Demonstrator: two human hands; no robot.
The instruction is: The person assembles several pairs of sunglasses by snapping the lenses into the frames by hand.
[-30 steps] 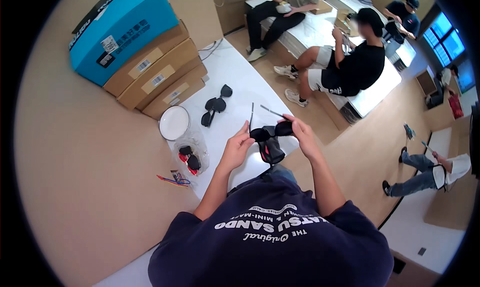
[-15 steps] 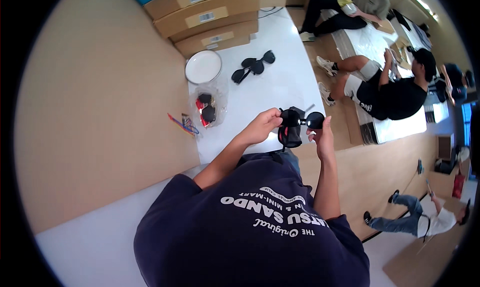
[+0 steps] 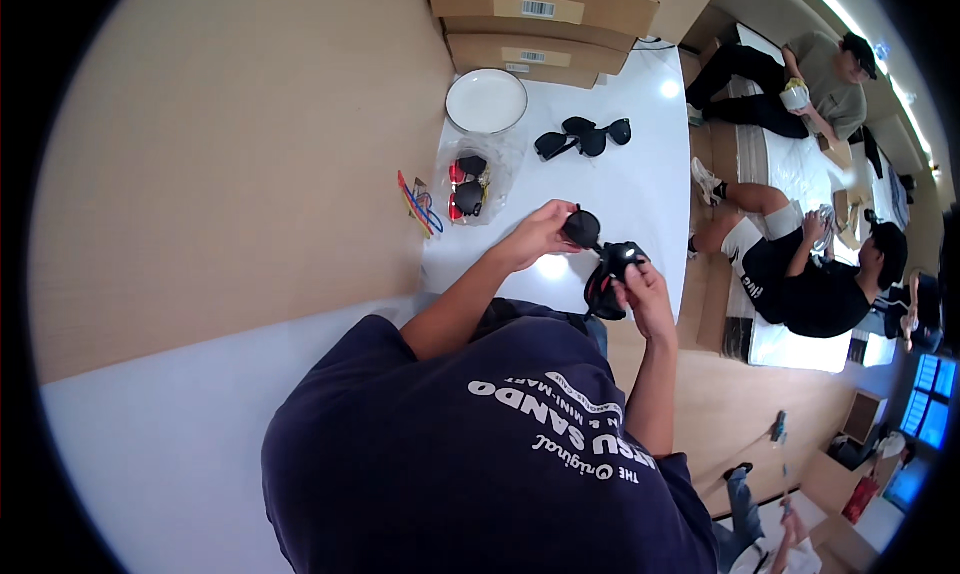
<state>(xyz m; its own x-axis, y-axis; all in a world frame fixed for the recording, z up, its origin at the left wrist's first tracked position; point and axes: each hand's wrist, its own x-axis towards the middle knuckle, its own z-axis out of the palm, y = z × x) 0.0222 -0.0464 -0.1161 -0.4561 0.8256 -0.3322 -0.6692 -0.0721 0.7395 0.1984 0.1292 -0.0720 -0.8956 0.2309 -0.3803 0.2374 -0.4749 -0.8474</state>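
Note:
A pair of black round-lensed sunglasses is held between my two hands near the front edge of the white table. My left hand pinches its left end, and my right hand is closed at the lower right end. The glasses tilt down toward the right. Just beneath them is a black item with some red on it, perhaps a case; whether my right fingers touch it I cannot tell. Farther off on the table lie more black sunglasses. Red-and-black sunglasses in clear plastic lie to the left.
A white round plate sits before stacked cardboard boxes. Thin coloured strips lie by the table's left edge, along a tan panel. To the right, two people sit on wrapped white stacks; another person is at lower right.
The sunglasses have gone from nearly level to tilted, their right end lower. My right hand has dropped relative to my left. The whole view has shifted, with the table appearing farther right.

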